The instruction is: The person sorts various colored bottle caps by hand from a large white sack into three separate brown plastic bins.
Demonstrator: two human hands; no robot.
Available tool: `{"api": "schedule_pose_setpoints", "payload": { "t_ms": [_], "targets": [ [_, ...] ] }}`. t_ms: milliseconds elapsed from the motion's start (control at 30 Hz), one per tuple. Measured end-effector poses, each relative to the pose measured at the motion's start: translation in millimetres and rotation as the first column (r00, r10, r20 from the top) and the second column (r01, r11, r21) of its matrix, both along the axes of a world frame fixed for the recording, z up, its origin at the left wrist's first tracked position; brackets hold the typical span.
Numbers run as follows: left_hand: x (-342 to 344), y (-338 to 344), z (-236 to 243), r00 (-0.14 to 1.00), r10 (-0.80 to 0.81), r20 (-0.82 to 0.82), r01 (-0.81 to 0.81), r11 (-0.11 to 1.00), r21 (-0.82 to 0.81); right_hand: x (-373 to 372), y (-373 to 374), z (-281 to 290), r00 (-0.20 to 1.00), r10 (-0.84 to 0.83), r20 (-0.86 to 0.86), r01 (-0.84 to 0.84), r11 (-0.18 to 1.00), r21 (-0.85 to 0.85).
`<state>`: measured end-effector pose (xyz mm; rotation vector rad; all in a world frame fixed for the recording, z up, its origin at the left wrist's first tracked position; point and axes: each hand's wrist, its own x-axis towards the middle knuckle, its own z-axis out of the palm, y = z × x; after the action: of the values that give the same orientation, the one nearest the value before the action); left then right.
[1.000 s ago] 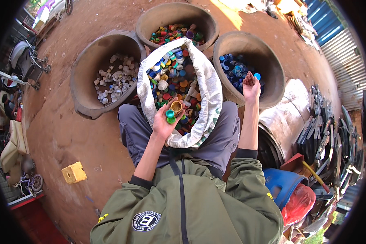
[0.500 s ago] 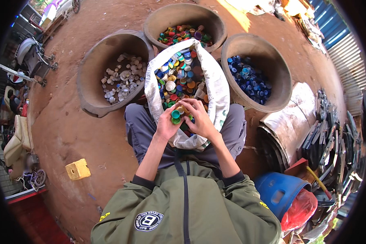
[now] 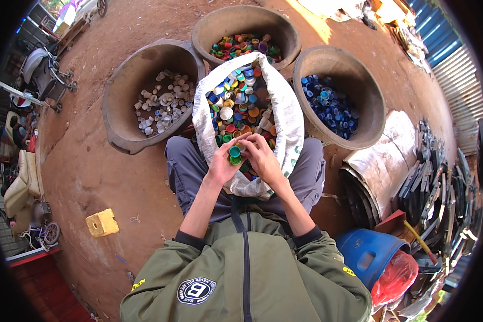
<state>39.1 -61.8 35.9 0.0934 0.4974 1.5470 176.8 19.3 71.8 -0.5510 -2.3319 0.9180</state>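
I see my left hand (image 3: 222,165) holding a teal cap (image 3: 234,151) and a green cap (image 3: 235,160) over a white woven sack (image 3: 287,118) of mixed plastic caps between my legs. My right hand (image 3: 263,161) touches the left, its fingers curled over something I cannot make out. Three round clay-coloured tubs surround the sack: the left tub (image 3: 124,94) holds white caps, the back one (image 3: 209,27) mixed colours, mostly red, green and yellow, the right one (image 3: 367,91) blue caps.
A yellow block (image 3: 102,222) lies on the dirt floor at left, near a stroller (image 3: 40,70) and clutter. At right are a rolled dirty sheet (image 3: 378,166), a pile of dark plastic pieces (image 3: 429,182), a blue barrel (image 3: 370,252) with a red bag (image 3: 394,276), and corrugated metal walls (image 3: 451,91).
My right hand has left the right tub, where it held a light blue cap, and moved inward to my left hand over the sack. Since half a second ago both hands have shifted only slightly.
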Motion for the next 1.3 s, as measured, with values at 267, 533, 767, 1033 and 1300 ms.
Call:
{"api": "schedule_pose_setpoints", "payload": {
  "t_ms": [267,533,767,1033,1300],
  "targets": [
    [0.3,-1.6,-19.0,0.997,0.043,0.057,-0.044,0.999,0.003,-0.1,-5.7,-6.2,0.985,-0.138,-0.104,0.1,0.946,-0.309],
    [10.2,3.6,-22.7,0.941,0.033,0.336,-0.034,0.999,-0.002,-10.6,-14.2,4.3,0.995,0.036,-0.095,-0.057,0.972,-0.229],
    [14.5,4.6,-10.6,0.952,0.081,0.296,-0.072,0.997,-0.04,-10.6,-17.9,0.1,0.993,0.036,-0.109,-0.071,0.937,-0.341],
    [5.9,-2.7,-27.5,0.92,0.053,0.389,-0.158,0.957,0.244,-26.1,-13.6,7.7,0.992,-0.094,-0.082,0.051,0.904,-0.425],
    [-9.3,-15.1,-50.4,0.899,0.058,0.435,-0.138,0.978,0.153,-169.2,42.2,35.4,0.966,0.08,-0.245,-0.158,0.934,-0.321]
  ]
}}
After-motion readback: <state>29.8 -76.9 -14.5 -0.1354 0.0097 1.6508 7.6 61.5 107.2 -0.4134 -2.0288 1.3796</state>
